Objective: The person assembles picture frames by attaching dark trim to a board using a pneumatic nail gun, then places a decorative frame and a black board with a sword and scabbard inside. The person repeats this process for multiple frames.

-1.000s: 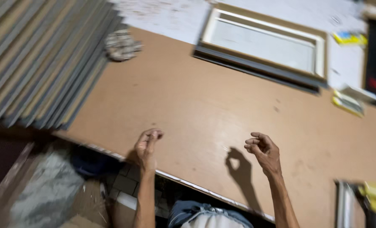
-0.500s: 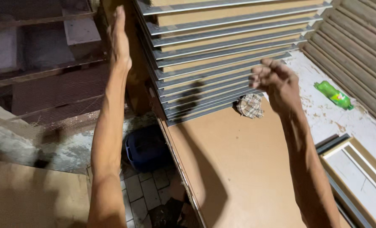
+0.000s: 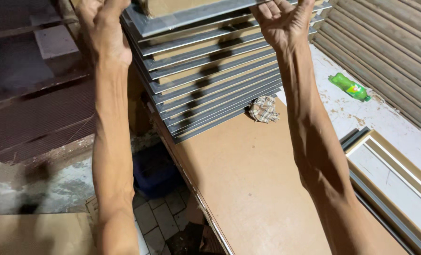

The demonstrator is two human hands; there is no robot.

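We look down along two bare arms stretched forward to a leaning stack of framed panels (image 3: 210, 71) at the far end of a brown worktable (image 3: 257, 189). The panels lean one on another like slanted cards, grey metal edges showing, so each rim can be reached separately. Our left hand (image 3: 101, 23) wraps the left edge of the topmost panel (image 3: 182, 14), fingers curled around it. Our right hand (image 3: 283, 21) grips the same panel's right edge, fingers bent over the rim; the fingertips run out of view, so we cannot tell how tightly they close. Taking both sides seems to keep the wide panel level. A crumpled checked cloth (image 3: 264, 109) lies at the stack's foot. A green bottle (image 3: 350, 87) rests on a white surface, and a pale picture frame (image 3: 394, 184) lies flat at right.
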